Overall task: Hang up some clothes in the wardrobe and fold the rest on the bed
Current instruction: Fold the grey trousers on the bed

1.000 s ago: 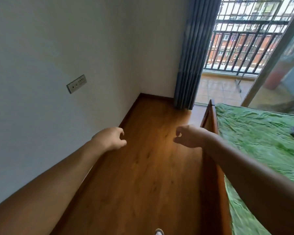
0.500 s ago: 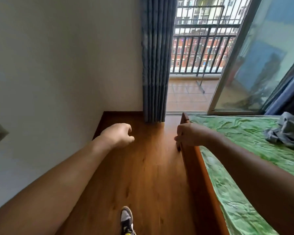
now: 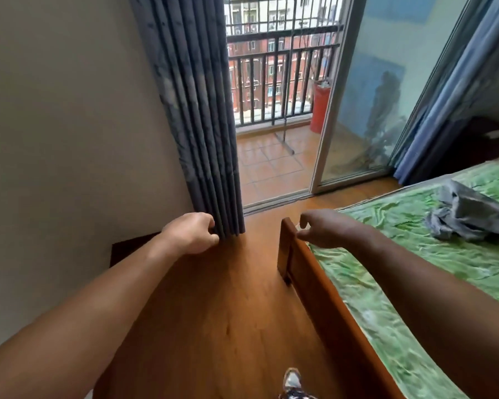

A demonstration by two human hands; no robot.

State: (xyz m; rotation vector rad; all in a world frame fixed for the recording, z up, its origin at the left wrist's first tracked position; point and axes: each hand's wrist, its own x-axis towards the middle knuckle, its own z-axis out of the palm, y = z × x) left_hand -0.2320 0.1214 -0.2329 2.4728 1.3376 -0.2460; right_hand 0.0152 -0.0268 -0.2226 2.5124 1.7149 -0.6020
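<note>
Both hands are held out, gripping nothing. The left hand (image 3: 191, 233) has its fingers curled into a fist by the curtain (image 3: 196, 110). The right hand (image 3: 326, 229) has its fingers loosely apart over the bed (image 3: 314, 286) corner. A grey garment (image 3: 470, 214) lies crumpled on the bed.

Plain off-white wall (image 3: 69, 125) left of and above the left hand (image 3: 192, 233), with dark skirting board (image 3: 133, 249) at its foot, just left of the wrist. Grey-blue pleated curtain (image 3: 196, 110) hangs right behind the left hand, down to the floor. Brown wood-plank floor (image 3: 228, 312) under and between both hands. Bed (image 3: 323, 292) with an orange-brown wooden frame under the right hand (image 3: 323, 228), green crinkled sheet (image 3: 401, 283) to its right. Beyond the hands: open doorway, balcony tiles (image 3: 268, 165) in terracotta, dark barred railing (image 3: 271, 73), red bin (image 3: 319, 109), brick buildings outside. Reflective sliding glass door (image 3: 366, 96) above the right hand. Lighter blue curtain (image 3: 444, 110) further right. Daylight comes from the balcony.
</note>
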